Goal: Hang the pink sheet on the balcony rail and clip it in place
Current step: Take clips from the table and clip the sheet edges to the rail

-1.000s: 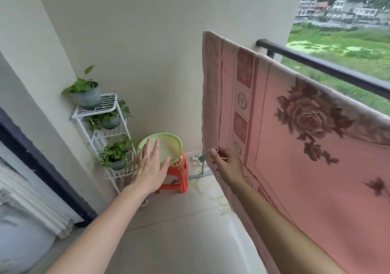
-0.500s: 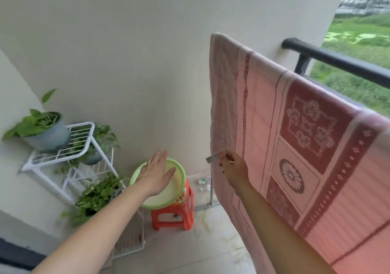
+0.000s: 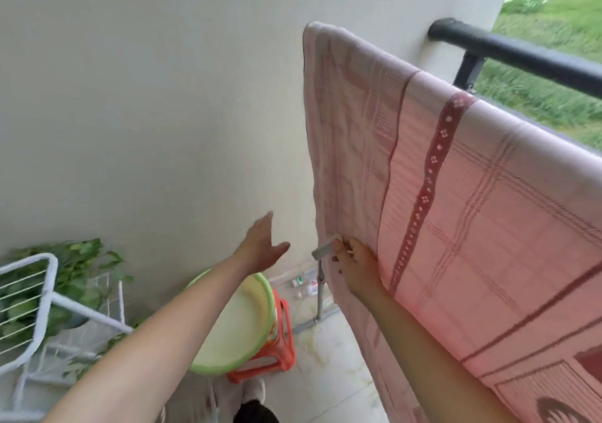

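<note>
The pink sheet (image 3: pixel 456 214), patterned with dark red bands and checks, hangs draped over a rail, its left edge falling straight down near the wall. The black balcony rail (image 3: pixel 521 54) shows bare at the upper right, just behind the sheet. My right hand (image 3: pixel 353 266) is at the sheet's left edge, low down, fingers closed on a small grey clip (image 3: pixel 322 251). My left hand (image 3: pixel 260 246) is stretched out open in the air to the left, palm toward the sheet, touching nothing.
A green basin (image 3: pixel 257 321) sits on an orange stool (image 3: pixel 280 351) below my hands. A white wire plant stand (image 3: pixel 39 295) with leafy pots is at the lower left. The plain wall is close ahead. Small bottles lie on the floor by the wall.
I have moved closer to the wall and the sheet's left edge. My left hand has risen from above the basin and reached further forward. The right hand keeps the clip.
</note>
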`<state>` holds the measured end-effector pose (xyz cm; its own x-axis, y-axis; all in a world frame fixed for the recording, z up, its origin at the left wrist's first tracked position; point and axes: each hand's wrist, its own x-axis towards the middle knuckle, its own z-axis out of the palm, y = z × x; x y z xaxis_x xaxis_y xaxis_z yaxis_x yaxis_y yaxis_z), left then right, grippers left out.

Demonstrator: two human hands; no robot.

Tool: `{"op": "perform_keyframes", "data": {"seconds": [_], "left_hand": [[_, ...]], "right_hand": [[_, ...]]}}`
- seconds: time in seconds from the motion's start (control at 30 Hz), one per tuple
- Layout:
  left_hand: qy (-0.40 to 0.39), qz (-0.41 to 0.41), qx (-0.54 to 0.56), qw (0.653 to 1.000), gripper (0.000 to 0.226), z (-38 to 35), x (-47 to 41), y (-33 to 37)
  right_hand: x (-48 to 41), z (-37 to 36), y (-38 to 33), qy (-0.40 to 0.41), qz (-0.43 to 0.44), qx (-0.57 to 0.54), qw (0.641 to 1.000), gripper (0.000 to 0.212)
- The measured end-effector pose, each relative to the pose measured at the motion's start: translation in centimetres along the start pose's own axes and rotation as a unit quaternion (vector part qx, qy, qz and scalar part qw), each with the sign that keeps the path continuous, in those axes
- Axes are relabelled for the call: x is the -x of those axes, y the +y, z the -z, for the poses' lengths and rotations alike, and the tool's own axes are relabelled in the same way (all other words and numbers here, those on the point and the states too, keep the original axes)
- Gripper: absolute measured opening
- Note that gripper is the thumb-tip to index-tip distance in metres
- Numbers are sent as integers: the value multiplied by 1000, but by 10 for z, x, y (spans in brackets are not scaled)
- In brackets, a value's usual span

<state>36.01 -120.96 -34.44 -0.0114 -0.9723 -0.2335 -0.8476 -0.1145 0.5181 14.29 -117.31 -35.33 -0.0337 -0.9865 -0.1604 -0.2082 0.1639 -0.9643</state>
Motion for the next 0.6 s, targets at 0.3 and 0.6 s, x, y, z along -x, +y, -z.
{"op": "perform_keyframes", "data": {"seconds": [0.3,0.6], "left_hand": [[-201,-123,194,952,132,31,-131,30],[-408,-172,448,777,33,31,-163,48]], "right_hand": [[-28,-22,-2,116,-74,73,988,13],[-18,-53,-37,218,-124,35,967,23]]}}
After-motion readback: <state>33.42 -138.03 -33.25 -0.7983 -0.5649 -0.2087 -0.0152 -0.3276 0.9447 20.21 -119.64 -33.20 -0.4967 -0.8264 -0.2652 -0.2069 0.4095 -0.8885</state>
